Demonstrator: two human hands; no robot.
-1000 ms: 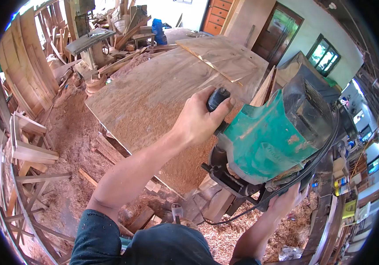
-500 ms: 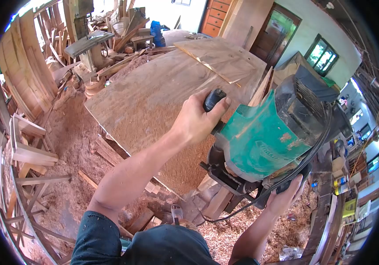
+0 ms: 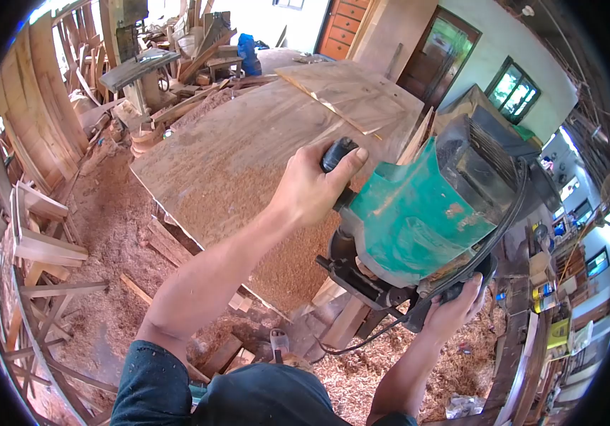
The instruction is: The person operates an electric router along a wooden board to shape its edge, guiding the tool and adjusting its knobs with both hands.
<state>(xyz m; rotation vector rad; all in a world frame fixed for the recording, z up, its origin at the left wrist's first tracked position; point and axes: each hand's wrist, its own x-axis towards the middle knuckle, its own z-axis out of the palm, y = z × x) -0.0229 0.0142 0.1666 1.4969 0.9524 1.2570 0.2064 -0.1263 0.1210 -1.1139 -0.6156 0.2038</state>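
A large teal and black plunge router (image 3: 418,220) is held up, tilted, in front of my body. My left hand (image 3: 310,181) is wrapped round its black knob handle (image 3: 338,154), with the thumb lying alongside. On the lower right, my right hand (image 3: 454,309) grips the other dark handle, which is partly hidden by the fingers. The black base (image 3: 362,273) faces down and toward me; I cannot make out a bit. A black cord (image 3: 369,344) loops below the tool. Behind it lies a broad wooden panel (image 3: 227,149) strewn with sawdust.
A long thin wood strip (image 3: 326,103) lies across the panel's far part. Sawdust and shavings (image 3: 333,390) cover the floor. Wooden frames (image 3: 49,245) and planks (image 3: 42,106) stand at left. Several tools and containers (image 3: 546,291) line the right side. My sandalled foot (image 3: 279,341) shows below.
The view has shifted slightly, and the router sits a little further left in it. Both hands keep their grip on the handles.
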